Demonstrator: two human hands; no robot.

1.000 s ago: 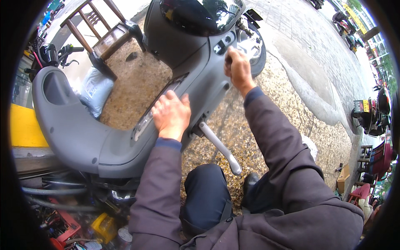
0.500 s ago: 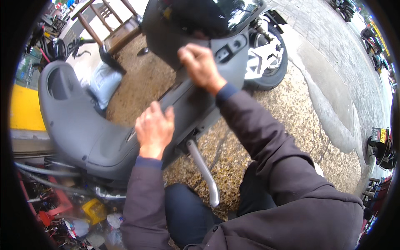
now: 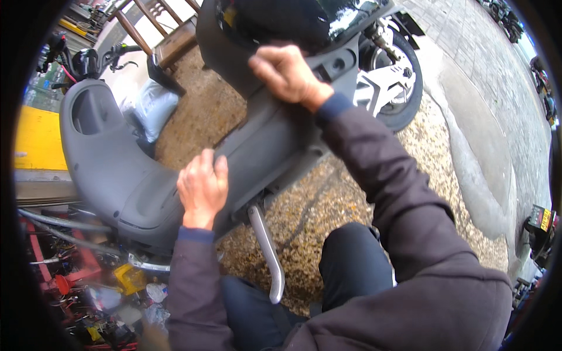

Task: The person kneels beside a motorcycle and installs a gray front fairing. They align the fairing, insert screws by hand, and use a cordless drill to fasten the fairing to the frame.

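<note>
A grey two-wheeled scooter body crosses the view, topped by a glossy dark front cover. My left hand rests on the grey side panel near the bend toward the seat end, fingers loosely bent, thumb apart. My right hand is curled, slightly blurred, against the grey front section below the dark cover, beside a small panel with recesses; what its fingers hold, if anything, is hidden. A silver kickstand slants down below the body. The front wheel with white parts shows at upper right.
A wooden chair and pale blue plastic bag stand beyond the scooter. A yellow platform is at left, cluttered parts and red metal below. Parked vehicles line the right edge. My bent knee is beneath.
My right hand has moved up and left from the small recessed panel to the front section below the dark cover. My left hand has shifted down and left along the body. The view has shifted.
</note>
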